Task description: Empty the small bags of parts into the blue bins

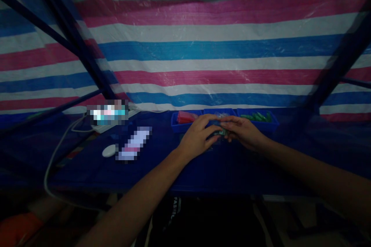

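Note:
Both hands meet above the blue table, in front of a row of blue bins. My left hand (198,137) is bent, its fingertips closing on the near side of a small clear plastic bag (222,132) with something green in it. From the other side my right hand (245,131) pinches the same bag between thumb and fingers. The fingers and the dim light hide most of the bag. Behind my left hand, a blue bin (181,126) holds red packets (186,117). Clear bags (222,115) fill the middle bin, and green pieces (257,117) lie in the right bin (268,126).
A lit phone (135,144) and a round white object (110,151) lie on the table (162,170) at the left. Behind them is a white power strip (108,123) with a cable (49,166). Dark frame bars and a striped sheet (208,50) stand behind. An orange garment (20,227) shows lower left.

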Demonstrator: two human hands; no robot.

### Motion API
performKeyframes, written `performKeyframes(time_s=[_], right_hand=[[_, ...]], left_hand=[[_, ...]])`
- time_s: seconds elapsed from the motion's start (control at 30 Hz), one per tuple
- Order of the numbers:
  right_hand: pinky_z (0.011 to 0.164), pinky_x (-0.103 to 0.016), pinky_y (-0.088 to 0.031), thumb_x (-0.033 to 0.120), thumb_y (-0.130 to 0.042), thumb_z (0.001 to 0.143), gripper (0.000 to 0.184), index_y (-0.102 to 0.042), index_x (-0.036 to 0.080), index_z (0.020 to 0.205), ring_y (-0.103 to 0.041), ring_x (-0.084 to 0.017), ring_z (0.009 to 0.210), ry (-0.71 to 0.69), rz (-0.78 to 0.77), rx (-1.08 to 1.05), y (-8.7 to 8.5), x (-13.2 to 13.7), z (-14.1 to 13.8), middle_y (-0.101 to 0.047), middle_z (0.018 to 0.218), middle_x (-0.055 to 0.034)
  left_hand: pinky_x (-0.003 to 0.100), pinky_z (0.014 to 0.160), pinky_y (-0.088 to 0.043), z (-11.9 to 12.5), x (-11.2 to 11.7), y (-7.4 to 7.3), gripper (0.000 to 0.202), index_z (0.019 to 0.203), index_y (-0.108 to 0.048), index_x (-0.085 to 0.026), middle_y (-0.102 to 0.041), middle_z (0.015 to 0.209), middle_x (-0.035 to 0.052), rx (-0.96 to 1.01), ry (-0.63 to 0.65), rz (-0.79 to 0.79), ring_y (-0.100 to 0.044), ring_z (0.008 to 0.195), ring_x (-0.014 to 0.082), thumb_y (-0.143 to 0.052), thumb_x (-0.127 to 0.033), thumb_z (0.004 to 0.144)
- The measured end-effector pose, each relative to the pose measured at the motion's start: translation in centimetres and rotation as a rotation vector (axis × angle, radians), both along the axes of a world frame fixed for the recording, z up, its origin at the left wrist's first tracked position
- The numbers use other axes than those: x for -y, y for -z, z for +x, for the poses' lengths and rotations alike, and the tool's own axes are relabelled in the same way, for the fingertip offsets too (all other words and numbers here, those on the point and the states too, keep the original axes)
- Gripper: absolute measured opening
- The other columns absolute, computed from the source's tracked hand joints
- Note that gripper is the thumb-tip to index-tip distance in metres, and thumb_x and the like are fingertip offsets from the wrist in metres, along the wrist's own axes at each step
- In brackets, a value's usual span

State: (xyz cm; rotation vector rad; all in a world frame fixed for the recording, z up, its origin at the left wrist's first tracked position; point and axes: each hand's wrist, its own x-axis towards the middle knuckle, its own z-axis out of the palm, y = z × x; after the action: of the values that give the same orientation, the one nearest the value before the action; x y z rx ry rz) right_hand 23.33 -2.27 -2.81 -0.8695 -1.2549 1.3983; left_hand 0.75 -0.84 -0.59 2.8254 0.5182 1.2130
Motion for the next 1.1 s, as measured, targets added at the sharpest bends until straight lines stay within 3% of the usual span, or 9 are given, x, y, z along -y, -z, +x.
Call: performKeyframes(time_s=[0.07, 0.23, 0.37, 0.47, 0.67, 0.77, 0.93, 1.1], right_hand=[[0.054, -0.027, -0.055, 0.046, -0.083, 0.083, 0.036, -0.073, 0.02, 0.105, -0.069, -0.016, 0.066, -0.045, -0.017, 0.007, -0.1, 0.2, -0.2, -0.074, 0.088, -0.0046], [0.052, -0.026, -0.052, 0.059, -0.069, 0.091, 0.045, -0.076, 0.017, 0.105, -0.067, -0.016, 0.069, -0.086, 0.028, 0.087, -0.2, 0.2, -0.2, -0.072, 0.085, -0.0074], [0.071, -0.031, -0.057, 0.047, -0.082, 0.082, 0.034, -0.078, 0.021, 0.105, -0.066, -0.015, 0.074, -0.047, 0.158, 0.172, -0.4, 0.5, -0.2, -0.074, 0.093, -0.004], [0.08, -0.035, -0.057, 0.04, -0.088, 0.075, 0.034, -0.077, 0.025, 0.104, -0.069, -0.016, 0.079, -0.045, 0.171, 0.143, -0.3, 0.5, -0.2, -0.077, 0.097, -0.0019], [0.072, -0.033, -0.054, 0.04, -0.089, 0.073, 0.031, -0.074, 0.021, 0.094, -0.068, -0.015, 0.067, 0.049, 0.155, 0.152, 0.0, -0.1, -0.2, -0.075, 0.082, 0.0003], [0.069, -0.032, -0.053, 0.038, -0.088, 0.075, 0.039, -0.07, 0.023, 0.106, -0.067, -0.015, 0.064, 0.054, 0.164, 0.119, -0.3, 0.1, -0.1, -0.073, 0.078, 0.002], [0.065, -0.033, -0.054, 0.041, -0.081, 0.083, 0.053, -0.06, 0.024, 0.129, -0.068, -0.017, 0.063, 0.037, 0.218, 0.171, -0.9, 0.5, -0.3, -0.073, 0.078, 0.0009], [0.059, -0.033, -0.055, 0.047, -0.078, 0.084, 0.041, -0.063, 0.025, 0.115, -0.07, -0.019, 0.063, 0.071, 0.247, 0.179, -0.9, 0.4, -0.3, -0.074, 0.078, -0.0013]], left_hand=[[0.049, 0.108, -0.051, -0.1, -0.1, 0.1, 0.023, 0.117, -0.067, -0.023, -0.066, 0.128, 0.0093, 0.005, -0.003, -0.015, -0.061, 0.125, 0.0256, -0.068, -0.019, 0.094], [0.038, 0.093, -0.056, -0.3, 0.1, 0.0, 0.016, 0.113, -0.067, -0.018, -0.073, 0.106, 0.0074, 0.105, -0.045, -0.125, -0.069, 0.102, 0.0201, -0.062, -0.024, 0.099], [0.037, 0.089, -0.058, -0.1, 0.2, 0.0, 0.021, 0.116, -0.067, -0.019, -0.076, 0.107, 0.007, 0.194, -0.103, -0.173, -0.072, 0.097, 0.0202, -0.065, -0.027, 0.098], [0.038, 0.089, -0.059, 0.0, 0.2, 0.0, 0.029, 0.123, -0.065, -0.021, -0.077, 0.106, 0.0057, 0.225, -0.108, -0.236, -0.074, 0.094, 0.02, -0.069, -0.029, 0.095], [0.034, 0.084, -0.06, 0.0, 0.2, -0.1, 0.038, 0.134, -0.059, -0.021, -0.076, 0.099, 0.0046, 0.222, -0.079, -0.372, -0.074, 0.086, 0.0177, -0.065, -0.031, 0.098], [0.033, 0.079, -0.06, -0.1, 0.1, -0.2, 0.035, 0.133, -0.062, -0.022, -0.076, 0.099, 0.0049, 0.219, -0.086, -0.37, -0.073, 0.082, 0.0171, -0.063, -0.032, 0.099], [0.033, 0.077, -0.058, -0.1, -0.3, -0.1, 0.022, 0.114, -0.075, -0.023, -0.078, 0.102, 0.0053, 0.212, -0.096, -0.333, -0.073, 0.084, 0.0175, -0.065, -0.034, 0.099], [0.032, 0.075, -0.056, -0.1, -0.4, -0.2, 0.022, 0.112, -0.077, -0.023, -0.078, 0.097, 0.0051, 0.203, -0.103, -0.364, -0.071, 0.083, 0.0175, -0.063, -0.035, 0.099]])
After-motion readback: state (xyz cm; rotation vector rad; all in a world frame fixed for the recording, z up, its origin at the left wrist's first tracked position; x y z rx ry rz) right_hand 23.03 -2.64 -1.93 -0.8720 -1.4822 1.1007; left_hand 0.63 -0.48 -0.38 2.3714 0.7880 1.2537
